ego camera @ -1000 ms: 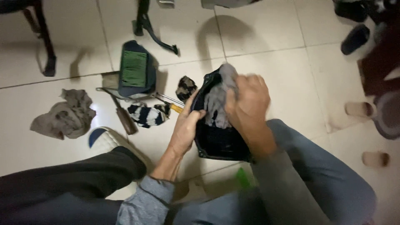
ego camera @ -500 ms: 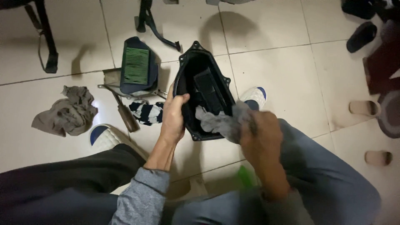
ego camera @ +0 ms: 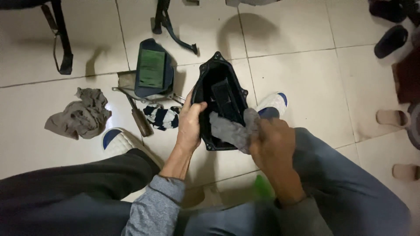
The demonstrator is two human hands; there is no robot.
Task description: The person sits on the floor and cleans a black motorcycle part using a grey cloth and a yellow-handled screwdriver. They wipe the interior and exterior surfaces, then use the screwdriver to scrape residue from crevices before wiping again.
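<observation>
Head view: left hand (ego camera: 190, 126) clasps black plastic housing (ego camera: 217, 94) at its rim; right hand (ego camera: 272, 144) bunches grey rag (ego camera: 232, 131) inside it.

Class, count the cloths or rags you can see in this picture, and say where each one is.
3. A grey rag in the right hand, inside the black cover; a crumpled grey rag on the floor at left; a striped cloth beside the left hand.

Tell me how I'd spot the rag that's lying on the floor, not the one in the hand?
Start at the white tiled floor and look far left of the black plastic cover that the left hand holds. There lies the crumpled rag, near a white shoe. It is plain greyish-brown and untouched, unlike the striped cloth or the grey rag in the right hand.
</observation>
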